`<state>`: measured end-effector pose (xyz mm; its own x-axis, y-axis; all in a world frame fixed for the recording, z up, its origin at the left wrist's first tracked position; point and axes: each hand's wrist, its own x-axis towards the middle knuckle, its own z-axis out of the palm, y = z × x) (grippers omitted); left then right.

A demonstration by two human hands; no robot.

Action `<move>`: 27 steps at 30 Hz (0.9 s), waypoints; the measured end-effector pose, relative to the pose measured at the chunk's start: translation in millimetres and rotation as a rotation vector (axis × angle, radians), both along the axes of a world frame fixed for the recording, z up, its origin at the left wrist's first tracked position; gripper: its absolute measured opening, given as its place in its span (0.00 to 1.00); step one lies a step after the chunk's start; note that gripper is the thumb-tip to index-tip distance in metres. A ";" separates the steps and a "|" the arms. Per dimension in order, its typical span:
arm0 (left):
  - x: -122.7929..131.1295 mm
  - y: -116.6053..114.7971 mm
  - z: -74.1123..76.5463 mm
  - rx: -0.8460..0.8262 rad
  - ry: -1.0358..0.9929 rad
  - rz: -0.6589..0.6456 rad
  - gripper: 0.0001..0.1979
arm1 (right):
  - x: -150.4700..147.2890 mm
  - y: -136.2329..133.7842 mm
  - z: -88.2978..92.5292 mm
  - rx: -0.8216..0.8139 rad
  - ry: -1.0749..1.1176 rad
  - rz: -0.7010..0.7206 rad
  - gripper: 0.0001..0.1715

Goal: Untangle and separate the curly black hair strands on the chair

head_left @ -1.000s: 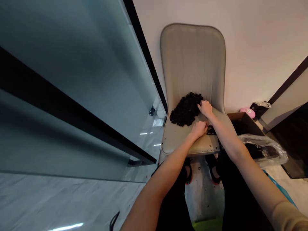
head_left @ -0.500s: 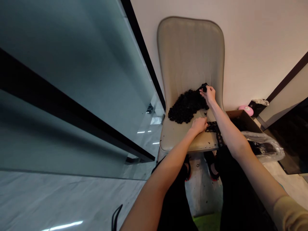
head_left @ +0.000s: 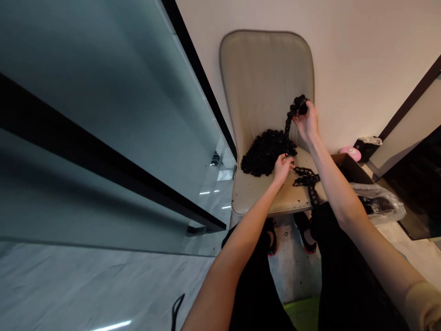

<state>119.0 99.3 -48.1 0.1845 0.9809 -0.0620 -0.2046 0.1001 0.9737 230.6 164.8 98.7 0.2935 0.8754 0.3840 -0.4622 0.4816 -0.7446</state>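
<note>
A heap of black chain (head_left: 263, 152) lies on the seat of a beige chair (head_left: 265, 73). My right hand (head_left: 306, 120) is raised in front of the chair back, closed on one end of the chain, which hangs down to the heap. My left hand (head_left: 283, 166) rests lower on the seat, fingers pinched on another stretch of chain (head_left: 306, 177) that runs off the seat's front right edge toward my lap.
A glass tabletop (head_left: 103, 115) with a dark frame fills the left side. Right of the chair stand a brown box (head_left: 351, 168), a pink object (head_left: 348, 152) and a clear plastic bag (head_left: 381, 204) with dark contents. My feet (head_left: 305, 230) are under the chair.
My right hand has risen from the heap, pulling a length of chain up with it. My left hand has shifted slightly up the seat, staying on the chain.
</note>
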 end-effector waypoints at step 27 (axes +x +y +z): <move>-50.5 -13.2 47.2 0.320 0.082 -0.050 0.15 | -6.5 -83.3 -39.6 -0.135 -0.616 0.244 0.17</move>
<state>68.5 86.1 -0.9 0.2401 0.9430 0.2306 -0.1263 -0.2052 0.9705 224.1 81.5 59.1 -0.1565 0.9408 0.3006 -0.0179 0.3016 -0.9533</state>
